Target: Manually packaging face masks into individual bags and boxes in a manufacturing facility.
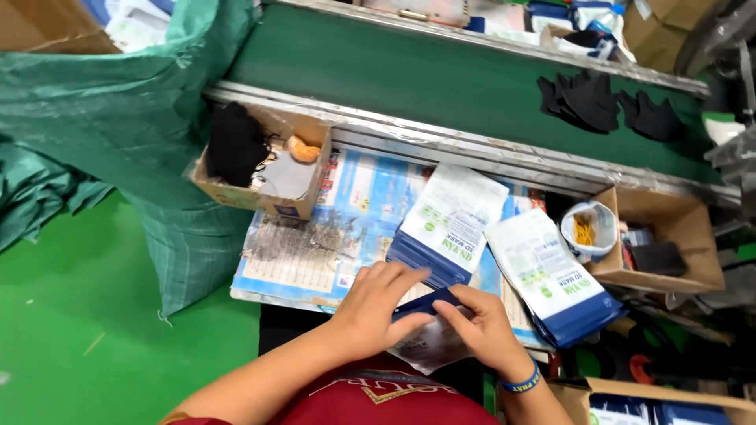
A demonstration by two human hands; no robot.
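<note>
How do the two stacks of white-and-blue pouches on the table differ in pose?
The left stack lies nearer the hands and the green belt, only slightly tilted. The right stack is angled more steeply, its blue end overhanging the table edge. Both show white fronts with blue bottoms.

Both hands meet at the near edge of the bench (299,271), left hand (376,308) and right hand (482,327) on one flat blue-and-white pouch (429,334). Just behind it sits a stack of pouches (449,224), a second stack (551,279) to its right. Open cardboard box (264,161) back left; green conveyor belt (441,75) behind everything.
</note>
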